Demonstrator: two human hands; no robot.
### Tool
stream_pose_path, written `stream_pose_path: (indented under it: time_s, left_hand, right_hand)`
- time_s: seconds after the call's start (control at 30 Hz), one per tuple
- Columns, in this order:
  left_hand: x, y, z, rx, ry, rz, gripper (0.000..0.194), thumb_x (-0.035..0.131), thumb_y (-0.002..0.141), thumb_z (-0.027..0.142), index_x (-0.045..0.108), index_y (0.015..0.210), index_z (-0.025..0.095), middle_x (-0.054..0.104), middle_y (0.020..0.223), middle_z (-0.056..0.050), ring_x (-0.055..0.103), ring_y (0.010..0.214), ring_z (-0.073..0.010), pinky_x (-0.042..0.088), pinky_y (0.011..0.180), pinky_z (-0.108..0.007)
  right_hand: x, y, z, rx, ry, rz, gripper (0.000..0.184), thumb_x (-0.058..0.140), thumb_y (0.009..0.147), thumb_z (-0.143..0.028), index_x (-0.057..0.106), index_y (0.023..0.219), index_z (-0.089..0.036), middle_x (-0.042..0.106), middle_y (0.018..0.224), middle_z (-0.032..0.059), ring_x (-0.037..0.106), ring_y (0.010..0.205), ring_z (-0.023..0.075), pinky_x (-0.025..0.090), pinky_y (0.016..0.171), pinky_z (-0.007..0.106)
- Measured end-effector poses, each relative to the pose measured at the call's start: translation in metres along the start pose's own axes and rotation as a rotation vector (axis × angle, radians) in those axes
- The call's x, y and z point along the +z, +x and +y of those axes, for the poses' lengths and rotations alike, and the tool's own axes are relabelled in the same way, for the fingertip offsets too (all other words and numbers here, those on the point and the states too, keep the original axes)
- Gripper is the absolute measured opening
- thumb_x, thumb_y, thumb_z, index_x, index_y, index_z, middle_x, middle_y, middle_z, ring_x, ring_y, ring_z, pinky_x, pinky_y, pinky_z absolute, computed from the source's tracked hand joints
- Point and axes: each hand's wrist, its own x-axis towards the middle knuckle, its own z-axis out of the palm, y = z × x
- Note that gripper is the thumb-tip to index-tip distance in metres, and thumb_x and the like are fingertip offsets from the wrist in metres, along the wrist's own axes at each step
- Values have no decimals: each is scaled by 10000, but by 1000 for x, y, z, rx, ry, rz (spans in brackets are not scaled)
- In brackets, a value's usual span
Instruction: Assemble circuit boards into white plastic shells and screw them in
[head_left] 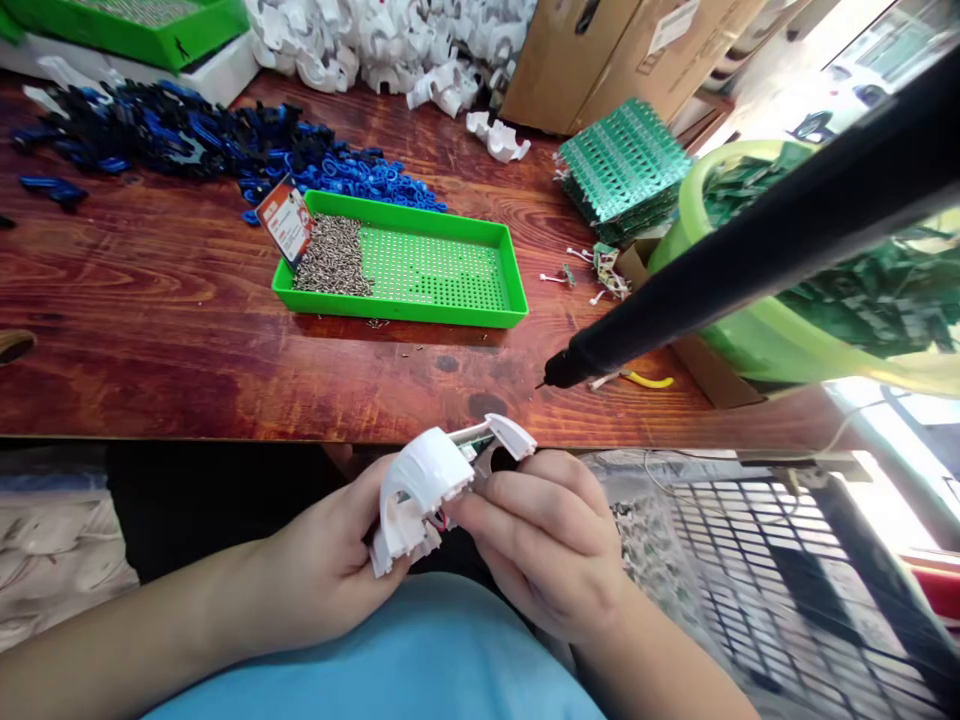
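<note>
Between my two hands, just off the table's front edge, is a curved white plastic housing [431, 470]. A bit of green circuit board [472, 443] and a pinkish-red wire show inside it. My left hand [337, 550] grips the housing from the left, its fingers mostly hidden behind the plastic. My right hand [551, 535] is closed at the other side, thumb and fingers pinched against the housing's inner edge. Whether those right fingertips also hold a wire or another small part cannot be made out. A black electric screwdriver [645, 320] slants in from the upper right, its tip above the table, apart from both hands.
A green tray [517, 290] holds small screws and a card. Behind lie blue and black plastic parts [187, 130] and a pile of white housings [375, 40]. At right are stacked green circuit boards [626, 160], a yellow-green tub [682, 230], yellow-handled pliers [649, 381] and a cardboard box [592, 60].
</note>
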Motion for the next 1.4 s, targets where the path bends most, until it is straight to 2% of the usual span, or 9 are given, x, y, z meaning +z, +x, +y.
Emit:
stream_pose_path:
  time_s: [0.27,0.47,0.57,0.7,0.87,1.0,1.13,1.3,1.4]
  left_hand:
    - [-7,2,8,95,83,-82,592,474,763,-14,360,1284,243,581,1168,-42,583,1079,-165,465,975,-254]
    - [-4,7,18,-56,50,-220,539,479,842,76,296,1307,279,620,963,1,645,794,-131,544,737,-205]
    - [-1,8,17,-116,12,-217,620,468,875,122,186,1400,293,618,1073,-31,650,901,-164,548,810,-233]
    - [1,14,15,-149,33,-212,662,452,879,119,143,1433,309,584,1221,-58,631,1025,-185,528,892,-252]
    - [5,26,18,-138,119,-232,602,480,874,134,240,1402,300,601,1225,-62,617,1086,-200,487,977,-278]
    - [20,40,20,-167,270,-113,577,473,877,224,233,1400,259,602,1236,-99,611,1125,-248,531,933,-326]
    - [45,60,22,-37,536,-30,586,409,877,278,226,1432,241,560,1304,-142,621,1119,-295,563,888,-383]
    - [76,102,20,171,693,-175,766,470,795,208,136,1482,264,638,1170,-137,687,937,-327,607,720,-431]
    - [101,128,23,275,660,-281,755,424,796,130,139,1484,253,637,1149,-125,653,1018,-319,565,849,-462]
  right_hand:
    - [2,-1,-6,76,27,-4,149,557,852,-55,655,940,-122,675,832,40,537,790,151,468,693,314]
    - [9,-15,4,132,94,41,176,599,816,-43,652,962,-125,662,825,33,592,795,112,473,759,281]
    - [11,-22,8,173,145,91,274,556,781,-1,628,1018,-119,638,864,55,593,828,130,487,778,297]
    - [13,-28,9,317,239,254,339,529,732,33,589,1014,-147,601,862,49,577,809,150,493,720,308]
    - [23,-40,11,451,239,702,300,526,793,-70,545,1077,-165,522,943,67,533,900,177,459,795,322]
    - [31,-55,15,625,564,565,481,561,871,-380,388,1285,-208,510,1066,82,538,914,166,494,808,302]
    - [26,-68,17,652,816,433,863,729,724,-495,236,1392,-263,534,1225,88,562,1070,185,469,943,323]
    - [7,-88,22,839,834,619,968,829,610,-305,282,1406,-245,568,1229,91,597,1067,212,466,964,369]
    - [-6,-107,28,917,977,806,1004,849,574,-332,284,1400,-246,563,1253,90,605,1072,211,474,957,382]
